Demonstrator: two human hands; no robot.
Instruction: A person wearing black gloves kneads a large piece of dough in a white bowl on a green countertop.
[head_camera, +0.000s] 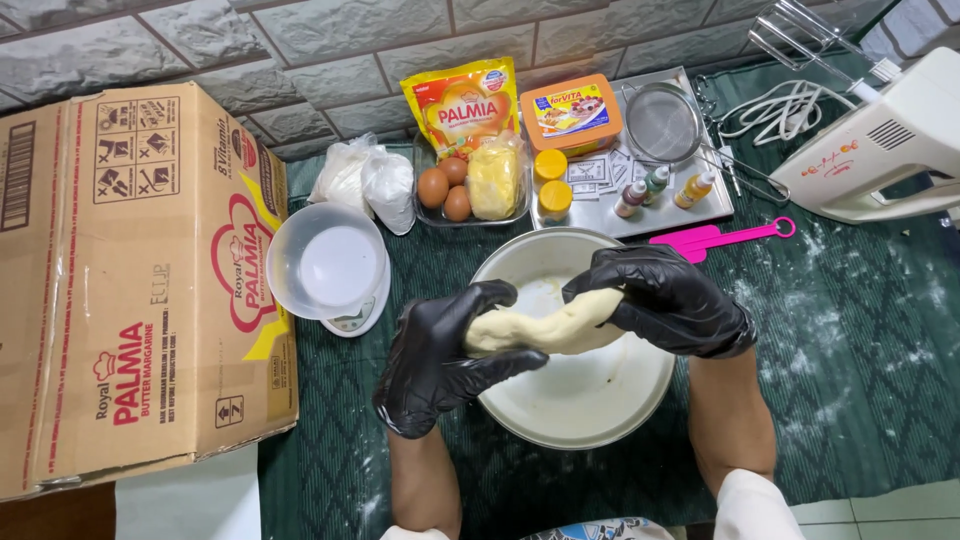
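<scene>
Both my hands wear black gloves and hold one long lump of pale yellow dough (545, 330) above a white round bowl (600, 405). My left hand (440, 355) grips the dough's left end, with the thumb over its top. My right hand (665, 295) closes over the dough's right end from above. The dough stretches between the two hands, slanting up to the right. The bowl's inside shows smears of dough.
A large cardboard box (130, 290) stands at the left. Beside it is a clear bowl on a scale (328, 265). Behind are eggs (445, 188), a yellow pouch (462, 105), a tub (570, 112), a metal tray (650, 205) with small bottles, a sieve (662, 122), a pink spatula (720, 237) and a hand mixer (880, 140).
</scene>
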